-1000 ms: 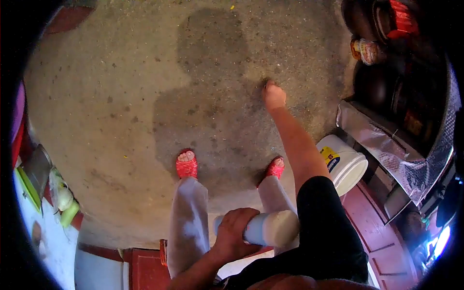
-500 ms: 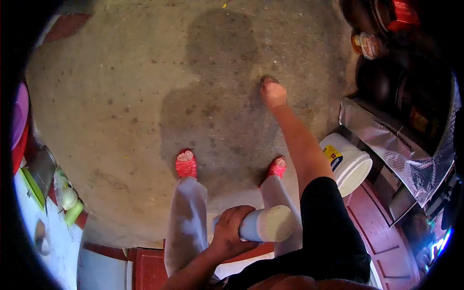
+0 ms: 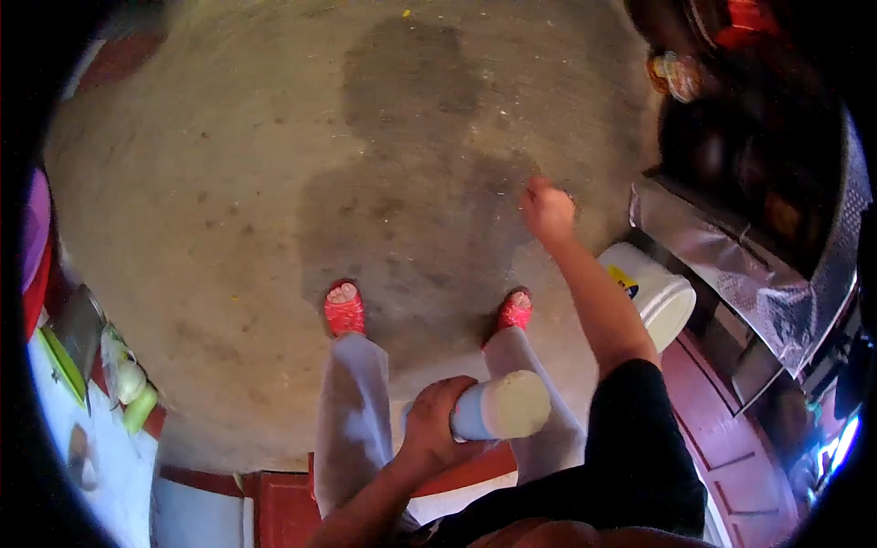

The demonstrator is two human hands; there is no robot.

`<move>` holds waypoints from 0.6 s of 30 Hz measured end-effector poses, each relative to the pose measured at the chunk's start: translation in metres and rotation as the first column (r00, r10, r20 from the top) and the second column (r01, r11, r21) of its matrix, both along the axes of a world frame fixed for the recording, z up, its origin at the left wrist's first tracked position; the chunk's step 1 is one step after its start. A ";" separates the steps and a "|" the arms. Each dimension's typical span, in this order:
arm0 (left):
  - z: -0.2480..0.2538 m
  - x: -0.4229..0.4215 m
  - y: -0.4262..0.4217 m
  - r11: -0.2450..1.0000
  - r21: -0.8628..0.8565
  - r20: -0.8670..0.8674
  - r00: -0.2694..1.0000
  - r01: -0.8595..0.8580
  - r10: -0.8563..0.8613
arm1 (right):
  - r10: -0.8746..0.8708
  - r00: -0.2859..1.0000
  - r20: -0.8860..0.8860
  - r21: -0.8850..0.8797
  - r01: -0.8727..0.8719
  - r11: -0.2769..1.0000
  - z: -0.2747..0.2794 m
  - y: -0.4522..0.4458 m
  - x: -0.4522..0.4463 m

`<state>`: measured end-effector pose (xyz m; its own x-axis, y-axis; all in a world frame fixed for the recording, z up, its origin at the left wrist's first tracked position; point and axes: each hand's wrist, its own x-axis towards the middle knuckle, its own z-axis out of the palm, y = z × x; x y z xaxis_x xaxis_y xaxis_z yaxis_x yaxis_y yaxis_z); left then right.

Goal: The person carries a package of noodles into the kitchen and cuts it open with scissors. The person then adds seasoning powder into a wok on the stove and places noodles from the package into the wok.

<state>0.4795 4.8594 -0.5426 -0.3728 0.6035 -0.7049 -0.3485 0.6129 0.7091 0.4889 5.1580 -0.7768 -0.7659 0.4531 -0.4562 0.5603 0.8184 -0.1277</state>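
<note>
My left hand (image 3: pixel 438 416) is wrapped round a pale blue cylindrical container (image 3: pixel 471 413) in front of my legs. The container lies tilted on its side, its cream-coloured round end (image 3: pixel 521 405) facing right. Out over the floor, my right hand (image 3: pixel 550 212) is closed in a fist at the end of a bent arm. Whatever its fingers hold, if anything, is hidden. Below it is bare concrete floor (image 3: pixel 219 228) marked with dark spots and small pale specks.
A white bucket (image 3: pixel 653 297) with a yellow label stands to the right, beside a foil-covered ledge (image 3: pixel 722 265) with dark pots (image 3: pixel 708 142). Vegetables (image 3: pixel 135 393) lie on a surface at the left. My feet wear red slippers (image 3: pixel 344 315).
My right hand has drawn back toward me and slightly to the right, its elbow bending more. My left hand still holds the container in nearly the same place.
</note>
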 end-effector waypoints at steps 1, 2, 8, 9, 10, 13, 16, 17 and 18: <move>0.000 0.002 0.001 1.000 0.011 0.006 1.000 0.012 -0.012 | -0.013 1.000 -0.020 -0.004 0.013 1.000 0.024 0.014 0.029; -0.001 0.005 0.003 1.000 0.008 -0.004 1.000 0.012 -0.012 | -0.028 0.999 -0.043 -0.008 0.028 1.000 0.049 0.031 0.061; 0.002 0.011 0.011 0.999 0.007 0.054 0.997 0.047 -0.048 | -0.524 0.849 0.066 0.124 0.514 0.849 0.190 0.129 0.234; 0.004 0.011 0.010 0.997 -0.004 0.113 0.991 0.076 -0.075 | -0.574 0.811 0.116 0.194 0.548 0.814 0.197 0.139 0.262; 0.006 0.011 0.012 0.996 0.002 0.103 0.990 0.092 -0.091 | -0.503 0.813 0.293 0.389 0.379 0.840 0.202 0.145 0.283; 0.007 0.013 0.015 0.994 -0.036 0.145 0.985 0.099 -0.093 | -0.516 0.855 0.060 0.224 0.492 0.841 0.198 0.137 0.275; 0.003 0.027 0.008 0.999 0.028 0.033 0.999 0.022 -0.023 | -0.299 0.951 -0.080 0.177 0.309 0.934 0.163 0.094 0.201; 0.003 0.031 0.005 1.000 0.010 0.041 0.999 0.020 -0.020 | -0.303 0.950 -0.075 0.050 0.307 0.950 0.142 0.078 0.177; 0.001 0.034 0.004 1.000 -0.007 0.042 0.999 0.015 -0.014 | -0.279 0.958 -0.070 -0.044 0.276 0.960 0.104 0.066 0.167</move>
